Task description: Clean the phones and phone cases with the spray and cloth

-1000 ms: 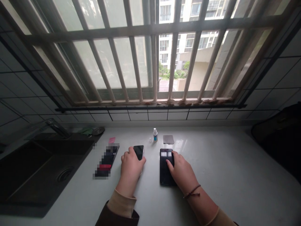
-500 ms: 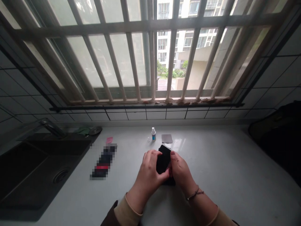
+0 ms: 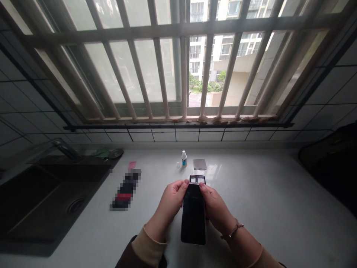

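Note:
My left hand [image 3: 170, 203] and my right hand [image 3: 216, 208] pinch the top corners of a dark, glossy, phone-sized flat panel [image 3: 193, 216]. They hold it tilted over the white counter [image 3: 264, 208]. Just behind the panel's upper edge shows the top of a black phone [image 3: 197, 179] lying flat on the counter; the rest of it is hidden under the panel and my fingers. Both hands are closed on the panel, thumbs and forefingers at its top.
A small white bottle with a blue label [image 3: 184, 158] and a grey cloth [image 3: 200, 164] sit behind the phone. A pink slip [image 3: 132, 164] and a blurred dark object [image 3: 125, 190] lie to the left. A dark sink [image 3: 41, 201] fills the left; a dark bag [image 3: 331, 167] is right.
My left hand brought the dark panel from the left over to the phone. My right hand left the phone's screen and joined it; the panel now hangs lengthwise toward me.

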Available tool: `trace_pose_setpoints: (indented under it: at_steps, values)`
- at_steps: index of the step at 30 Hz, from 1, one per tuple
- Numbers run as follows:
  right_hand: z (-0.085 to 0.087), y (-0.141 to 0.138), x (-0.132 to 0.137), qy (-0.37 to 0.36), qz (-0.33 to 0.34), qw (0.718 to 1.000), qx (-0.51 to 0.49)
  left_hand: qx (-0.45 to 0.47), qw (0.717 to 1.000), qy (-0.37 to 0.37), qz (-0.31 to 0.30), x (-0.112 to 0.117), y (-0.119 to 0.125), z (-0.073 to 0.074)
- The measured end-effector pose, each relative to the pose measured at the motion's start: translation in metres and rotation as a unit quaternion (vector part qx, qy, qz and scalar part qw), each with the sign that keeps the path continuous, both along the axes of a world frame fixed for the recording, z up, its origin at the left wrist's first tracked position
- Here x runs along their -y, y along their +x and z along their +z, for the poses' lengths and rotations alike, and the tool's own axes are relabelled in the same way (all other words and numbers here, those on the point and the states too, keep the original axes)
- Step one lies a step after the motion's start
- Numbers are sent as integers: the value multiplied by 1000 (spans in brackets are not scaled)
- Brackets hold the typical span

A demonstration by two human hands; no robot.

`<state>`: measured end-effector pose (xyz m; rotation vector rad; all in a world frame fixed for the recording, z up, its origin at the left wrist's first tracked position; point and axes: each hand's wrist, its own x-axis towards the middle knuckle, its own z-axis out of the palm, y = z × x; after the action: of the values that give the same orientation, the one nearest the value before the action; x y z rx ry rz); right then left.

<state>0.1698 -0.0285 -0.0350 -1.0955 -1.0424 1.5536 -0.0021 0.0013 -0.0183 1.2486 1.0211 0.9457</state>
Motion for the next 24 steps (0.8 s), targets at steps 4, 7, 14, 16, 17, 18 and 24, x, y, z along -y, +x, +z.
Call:
trace_pose_setpoints:
  at_steps: [4, 7, 14, 16, 17, 18, 24]
  values:
    - [-3, 0, 1, -30, 11, 999, -30, 17, 999, -24, 18, 3, 1, -3]
    - [0, 1, 3, -29, 40, 998, -27, 28, 998, -10, 62, 3, -1, -2]
    - [-3, 2, 2, 6, 78, 994, 77, 151, 949, -19, 275, -10, -7, 2]
    - [-5, 2, 0, 20, 60, 996, 70, 169, 940, -40, 293, -12, -7, 4]
    - [-6, 1, 0, 26, 55, 996, 65, 173, 938, -48, 295, -12, -7, 5]
    - [-6, 1, 0, 32, 50, 996, 64, 176, 937, -55, 295, -11, -7, 6]
    - [-3, 5, 2, 46, -4, 992, 115, 186, 943, -67, 268, -9, -4, 7]
